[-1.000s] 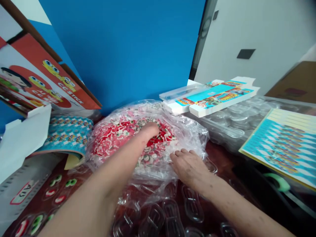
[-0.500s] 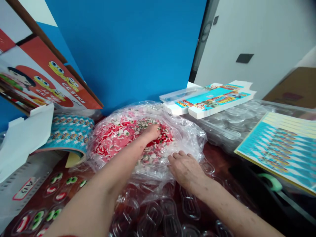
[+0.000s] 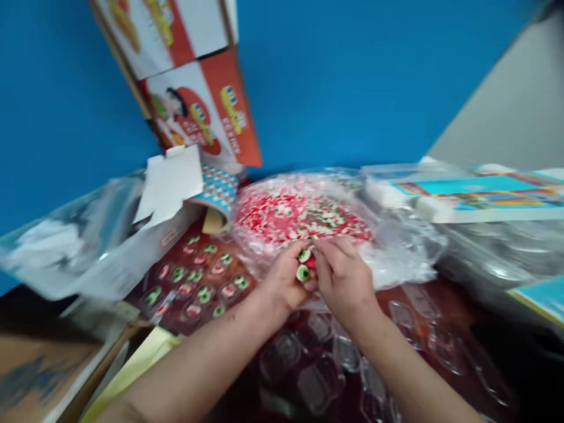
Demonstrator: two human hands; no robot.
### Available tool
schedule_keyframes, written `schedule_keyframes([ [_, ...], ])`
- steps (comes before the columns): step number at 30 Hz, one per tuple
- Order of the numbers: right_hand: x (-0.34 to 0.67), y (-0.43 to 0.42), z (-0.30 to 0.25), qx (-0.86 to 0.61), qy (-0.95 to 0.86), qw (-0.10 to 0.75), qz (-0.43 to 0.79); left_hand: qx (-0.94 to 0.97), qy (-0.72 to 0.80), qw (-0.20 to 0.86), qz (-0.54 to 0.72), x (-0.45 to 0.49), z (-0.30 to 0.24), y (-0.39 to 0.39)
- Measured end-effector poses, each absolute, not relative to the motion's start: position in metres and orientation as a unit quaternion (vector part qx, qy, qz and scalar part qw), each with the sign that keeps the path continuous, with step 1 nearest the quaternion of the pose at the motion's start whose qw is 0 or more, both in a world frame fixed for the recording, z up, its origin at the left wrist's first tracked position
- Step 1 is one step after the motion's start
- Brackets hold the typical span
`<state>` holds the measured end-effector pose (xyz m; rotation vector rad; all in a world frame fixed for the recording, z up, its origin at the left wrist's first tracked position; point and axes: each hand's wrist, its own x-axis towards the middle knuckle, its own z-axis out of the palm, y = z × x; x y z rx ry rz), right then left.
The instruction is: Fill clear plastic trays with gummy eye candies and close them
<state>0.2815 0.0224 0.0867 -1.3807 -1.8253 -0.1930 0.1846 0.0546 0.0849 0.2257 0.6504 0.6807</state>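
Observation:
Cupped and closed, my left hand [image 3: 284, 279] holds green-and-white eye-shaped gummies [image 3: 303, 272] along with a red gummy [image 3: 311, 262]. My right hand [image 3: 346, 273] meets it from the right, its bent fingertips pinched at the red piece. Both hands are in front of a large clear plastic bag [image 3: 396, 261] full of red, pink, white and green gummies. Left of my hands, several small clear blister shells [image 3: 205, 294] contain green eye pieces and red-and-white mouth pieces. Under my forearms lie several shells without candy [image 3: 319, 382].
At the back left, printed cartons [image 3: 189, 111] are stacked. A translucent bin [image 3: 101, 276], a white box flap [image 3: 170, 182] and a roll of blue printed labels [image 3: 220, 191] stand on the left. Flat blue-and-white boxes [image 3: 484, 194] rest over clear plastic packaging [image 3: 489, 252] on the right.
My left hand has come out of the bag with eye-shaped gummies in it. My right hand has left the bag's front edge and joined it. The view has swung left.

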Motion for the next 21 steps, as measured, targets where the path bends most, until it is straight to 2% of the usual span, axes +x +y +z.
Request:
schedule_keyframes([
  [3,0.238,-0.021,0.069,-0.482,-0.772,0.406,-0.081,0.040,0.329,0.875,0.354,0.138,0.072,0.006],
  [7,0.202,-0.059,0.049,-0.417,-0.811,0.408,0.034,-0.031,0.323,0.887,0.329,0.087,0.044,-0.037],
  [11,0.180,-0.064,0.048,-0.414,-0.768,0.411,0.265,-0.062,0.286,0.906,0.305,0.051,0.026,-0.051],
  [14,0.165,-0.058,0.051,-0.438,-0.608,0.412,0.519,-0.064,0.257,0.915,0.306,0.031,0.021,-0.053],
  [16,0.156,-0.056,0.052,-0.432,-0.497,0.398,0.639,-0.050,0.246,0.911,0.327,0.020,0.018,-0.057],
  [21,0.141,-0.050,0.051,-0.410,-0.402,0.341,0.745,-0.041,0.250,0.899,0.357,0.001,0.011,-0.067],
])
